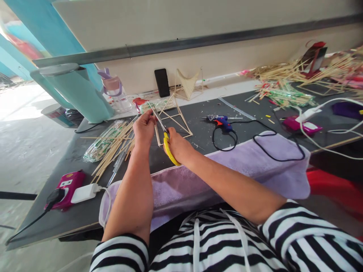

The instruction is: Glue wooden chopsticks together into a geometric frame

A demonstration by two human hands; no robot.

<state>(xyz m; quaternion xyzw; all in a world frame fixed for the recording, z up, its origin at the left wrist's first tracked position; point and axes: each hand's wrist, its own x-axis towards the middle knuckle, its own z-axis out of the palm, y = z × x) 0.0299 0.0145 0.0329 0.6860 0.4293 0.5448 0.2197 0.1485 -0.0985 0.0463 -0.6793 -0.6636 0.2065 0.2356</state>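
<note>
My right hand [178, 145] is closed around the yellow handles of a pair of scissors [170, 151], whose metal blades point up and to the left. The fingertips of my left hand [144, 126] are pinched together beside the blade tips. What they grip is too small to make out. Just beyond the scissors, a frame of thin wooden sticks [181, 115] with crossing pieces lies on the dark table [204, 141]. Left of my left forearm are loose wooden sticks [113, 155], clear glue sticks [117, 168] and a plastic-wrapped bundle of sticks [99, 149].
A blue glue gun [224, 122] with a looping black cord lies right of the frame. Magenta power strips [66, 189] sit at both sides. A lilac cloth [227, 166] covers the front edge. A phone [162, 83], stick model [188, 85], bottle [115, 90] and teal pitcher [78, 90] stand behind.
</note>
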